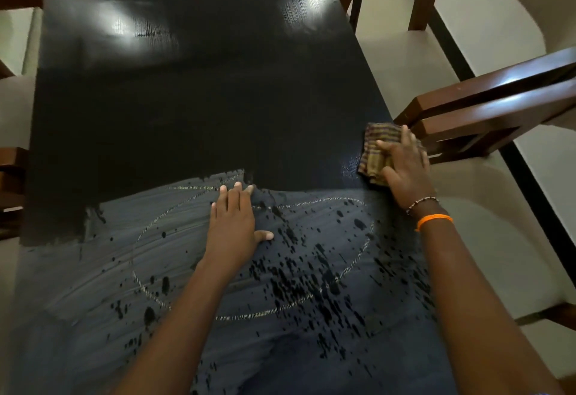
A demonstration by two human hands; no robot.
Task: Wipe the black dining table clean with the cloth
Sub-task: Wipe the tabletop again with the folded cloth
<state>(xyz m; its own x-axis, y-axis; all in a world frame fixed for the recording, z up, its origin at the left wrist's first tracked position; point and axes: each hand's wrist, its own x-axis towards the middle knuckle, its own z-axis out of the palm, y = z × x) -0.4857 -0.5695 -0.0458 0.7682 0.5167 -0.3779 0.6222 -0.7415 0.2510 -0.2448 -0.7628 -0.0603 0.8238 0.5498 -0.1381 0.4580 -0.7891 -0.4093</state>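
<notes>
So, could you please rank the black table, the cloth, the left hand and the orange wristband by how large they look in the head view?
1. black table, by far
2. left hand
3. cloth, partly hidden under the right hand, so it may truly match the left hand
4. orange wristband

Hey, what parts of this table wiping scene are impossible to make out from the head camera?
- Most of the cloth: covered by the right hand.
- Table far end and near edge: cut off by the frame.
- Surface under the left hand: hidden.
- Chair on the right: cut off by the frame edge.
</notes>
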